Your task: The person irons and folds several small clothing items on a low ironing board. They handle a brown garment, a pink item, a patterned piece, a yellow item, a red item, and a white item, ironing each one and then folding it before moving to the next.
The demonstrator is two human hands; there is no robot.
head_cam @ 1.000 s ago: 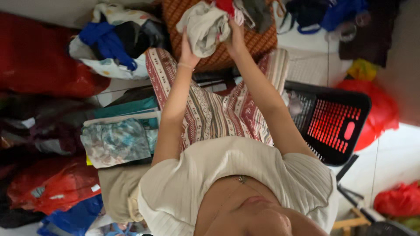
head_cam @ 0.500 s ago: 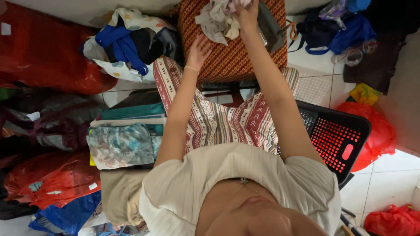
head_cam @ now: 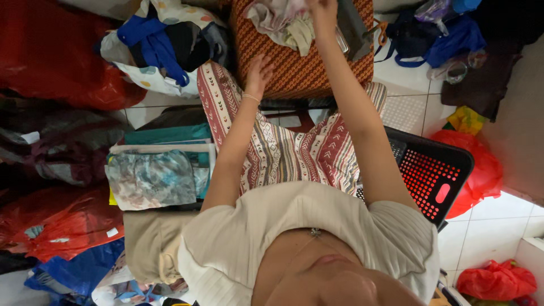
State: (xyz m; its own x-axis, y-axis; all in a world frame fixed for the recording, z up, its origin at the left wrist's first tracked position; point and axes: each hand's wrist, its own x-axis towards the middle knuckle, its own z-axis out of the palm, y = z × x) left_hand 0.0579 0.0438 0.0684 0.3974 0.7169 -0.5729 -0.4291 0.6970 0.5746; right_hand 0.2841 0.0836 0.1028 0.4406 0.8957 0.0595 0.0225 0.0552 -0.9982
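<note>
In the head view, both arms have stretched further forward than a second ago. Then the two hands held a pale bundle of cloth up together; now that cloth (head_cam: pixel 283 22) lies on the orange patterned cushion (head_cam: pixel 300 68) at the top of the picture, and the hands have come apart. It looks like the bundle has just been set down there, or is being sorted on the spot.

The right hand (head_cam: pixel 322 12) is up at the top edge, closed around a bit of the cloth; the picture cuts off part of the fingers, so how tight the hold is cannot be told. The left hand (head_cam: pixel 259 71) hangs lower, over the front of the cushion, fingers spread and loose, holding nothing and touching nothing that can be made out.

The cloth is a crumpled heap of off-white and cream with a pinkish patch, soft and limp, with no clear shape. A grey piece (head_cam: pixel 351 25) lies just beside it on the cushion.

Around the person: a striped patterned skirt (head_cam: pixel 294 150) over the lap, a stack of folded clothes (head_cam: pixel 158 175) on the left, a black basket (head_cam: pixel 433 173) with red mesh on the right, red bags (head_cam: pixel 62 56) at the left, and a heap of blue and white clothes (head_cam: pixel 164 48) near the cushion.
</note>
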